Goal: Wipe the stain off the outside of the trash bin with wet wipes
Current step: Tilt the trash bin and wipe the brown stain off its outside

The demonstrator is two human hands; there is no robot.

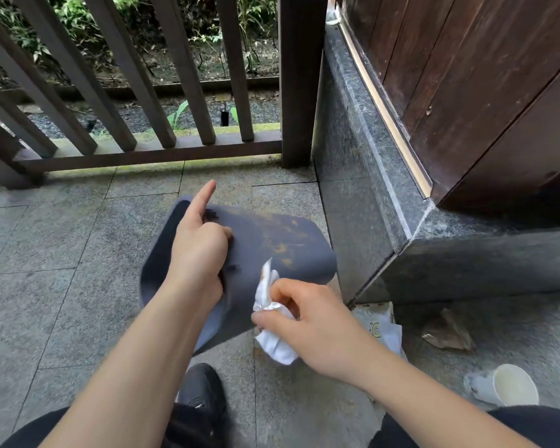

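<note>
At lower centre-right, the right hand (317, 321) pinches a crumpled wet wipe (272, 318), already soiled brown at its upper tip. Just beyond, mid-frame, the dark trash bin (265, 253) lies tipped on its side, long axis running lower left to upper right, steadied by the left hand (201, 247) gripping its rim, forefinger extended. The rusty stain (282, 244) lies up and slightly right of the wipe, nearer the right hand.
</note>
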